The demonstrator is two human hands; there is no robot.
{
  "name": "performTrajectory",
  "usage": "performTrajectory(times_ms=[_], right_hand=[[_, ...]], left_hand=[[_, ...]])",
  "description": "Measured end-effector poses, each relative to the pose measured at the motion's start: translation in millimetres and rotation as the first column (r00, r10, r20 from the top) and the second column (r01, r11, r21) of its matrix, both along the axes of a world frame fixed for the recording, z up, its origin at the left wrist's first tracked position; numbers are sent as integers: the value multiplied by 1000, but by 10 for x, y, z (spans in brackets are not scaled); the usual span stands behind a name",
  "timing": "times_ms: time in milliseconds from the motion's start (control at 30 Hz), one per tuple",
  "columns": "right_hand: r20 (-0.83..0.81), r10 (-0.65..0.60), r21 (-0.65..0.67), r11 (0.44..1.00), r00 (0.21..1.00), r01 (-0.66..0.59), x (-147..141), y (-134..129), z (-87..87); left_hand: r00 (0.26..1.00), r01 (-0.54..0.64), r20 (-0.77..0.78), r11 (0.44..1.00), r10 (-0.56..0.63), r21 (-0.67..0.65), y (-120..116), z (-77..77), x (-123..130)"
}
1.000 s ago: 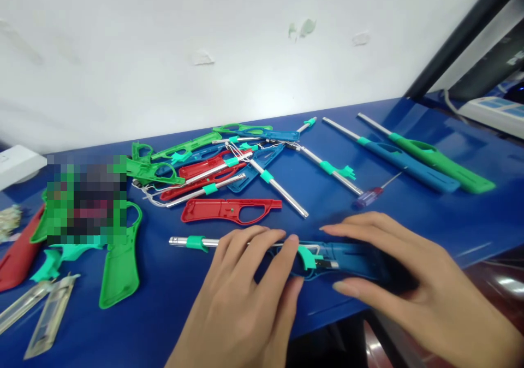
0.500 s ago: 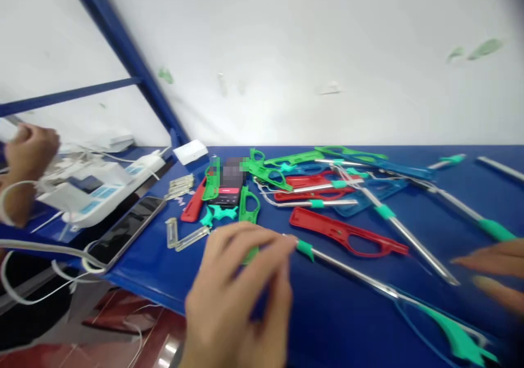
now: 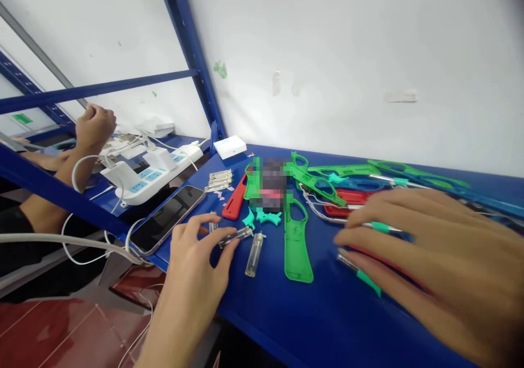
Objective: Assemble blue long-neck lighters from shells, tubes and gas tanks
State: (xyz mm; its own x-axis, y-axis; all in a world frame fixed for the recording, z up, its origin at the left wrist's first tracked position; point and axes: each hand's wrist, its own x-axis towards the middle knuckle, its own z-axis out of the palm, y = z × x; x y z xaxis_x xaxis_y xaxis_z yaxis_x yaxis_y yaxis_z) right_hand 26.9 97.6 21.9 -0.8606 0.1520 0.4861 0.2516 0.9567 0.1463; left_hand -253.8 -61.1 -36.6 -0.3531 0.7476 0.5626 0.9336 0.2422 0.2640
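Okay, my left hand (image 3: 190,261) pinches a clear tube (image 3: 234,237), thumb and forefinger nearly closed; looks like a pick-up step, slim part, wants light, steady grip. Second clear tube (image 3: 254,256) just right, then green handle half (image 3: 298,253). My right hand (image 3: 434,242), fingers extended over silver rod (image 3: 347,261); can't tell if gripping.

left hand (image 3: 200,253): pinches clear capsule (image 3: 236,237) | right hand (image 3: 434,248): above metal rod (image 3: 347,262)
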Motion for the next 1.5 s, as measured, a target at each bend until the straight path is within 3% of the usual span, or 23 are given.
performTrajectory(times_ms=[133, 200, 267, 367, 433, 500, 567, 900, 1000, 1100, 1300, 1500], right_hand=[[142, 134, -45, 991, 981, -129, -710, 189, 217], [202, 135, -160, 982, 970, -103, -1103, 325, 309], [251, 138, -234, 969, 958, -78, -1498, 439, 363], [289, 189, -287, 952, 938, -103, -2029, 533, 343], [335, 223, -318, 941, 915, -112, -2309, 542, 276], [395, 237, -341, 935, 887, -98, -2516, 523, 195], [452, 230, -353, 934, 862, -65, -2647, 498, 118], [436, 249, -419, 907, 865, -50, -2635, 546, -113], [377, 258, -438, 896, 890, -74, -2587, 535, -91], [298, 255, -479, 874, 920, -88, -2521, 506, -32], [148, 267, -538, 830, 952, -149, -2292, 458, 94], [135, 242, -540, 831, 961, -133, -2166, 493, 116]], left_hand=[[998, 41, 50, 998, -44, 52, -61, 0, 19], [989, 32, 139, 993, -48, 116, -110, 15, 30], [951, -58, 308, 982, 0, 179, -151, 29, 53], [800, -228, 597, 953, 65, 202, -172, 41, 92], [691, -260, 723, 941, 26, 215, -165, 40, 109], [634, -244, 772, 939, -34, 242, -154, 34, 121], [628, -235, 775, 931, -74, 280, -145, 25, 134], [595, -265, 794, 901, -126, 342, -119, 44, 225], [576, -269, 806, 900, -136, 344, -120, 81, 245], [497, -266, 845, 892, -198, 366, -126, 131, 288], [413, -123, 835, 887, -363, 446, -147, 186, 360], [403, -83, 820, 876, -407, 475, -155, 159, 401]])
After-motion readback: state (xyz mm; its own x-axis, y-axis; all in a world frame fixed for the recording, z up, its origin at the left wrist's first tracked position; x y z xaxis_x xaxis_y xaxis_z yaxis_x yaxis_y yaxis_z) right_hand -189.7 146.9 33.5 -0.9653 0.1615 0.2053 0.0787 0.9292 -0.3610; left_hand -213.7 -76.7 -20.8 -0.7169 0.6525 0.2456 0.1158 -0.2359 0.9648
